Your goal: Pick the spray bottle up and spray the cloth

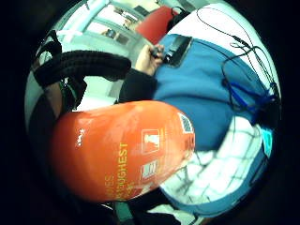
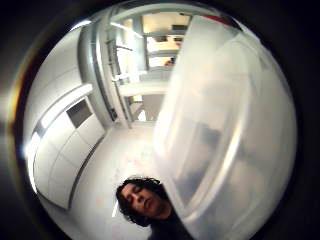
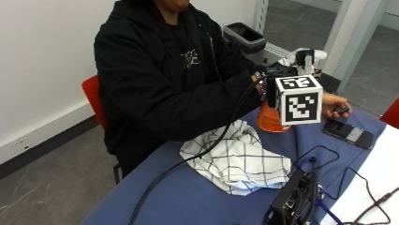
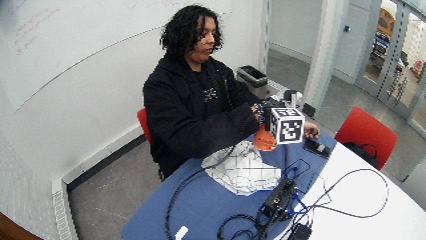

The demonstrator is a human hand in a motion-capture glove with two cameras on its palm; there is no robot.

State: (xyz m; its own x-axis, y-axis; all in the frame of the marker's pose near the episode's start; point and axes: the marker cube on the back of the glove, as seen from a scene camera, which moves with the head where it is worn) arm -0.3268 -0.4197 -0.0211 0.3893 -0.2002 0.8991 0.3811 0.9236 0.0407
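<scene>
- Orange spray bottle (image 3: 272, 119) is up off the blue counter (image 3: 187, 197), in my gloved right hand (image 3: 274, 77), raised just past the far edge of the cloth (image 3: 240, 157).
- Fingers: the little finger side palm view shows one black gloved finger (image 1: 84, 65) curled over the bottle's top end, body (image 1: 122, 150) close under the palm. So I read them as wrapped on the bottle. In the outside view most of the hand is hidden, so I can't tell which finger sits on the trigger.
- White trigger head (image 3: 303, 57) shows above the hand; can't make out which way the nozzle points.
- Cloth: white with dark check, crumpled in a heap on the counter in front of me, below the bottle and a little to the side.
- Step in hand, my judgement: aim and spray.
  - Tip the nozzle down at the middle of the heap, not its edge.
  - Keep the bottle roughly upright so the pickup tube stays in liquid.
  - Aim away from the phone (image 3: 349, 133) under my bare hand (image 3: 333, 105) and the black box (image 3: 293, 201) with cables (image 3: 340, 176) just beside the cloth; overspray there is the risk.
  - Short pulls; check for a wet patch.
- Writing: yellow print on the orange body ends in "...UGHEST"; a line beside it too cut off to read. Pale pictogram squares and a small barcode-like patch nearby, illegible. No brand name readable.
</scene>
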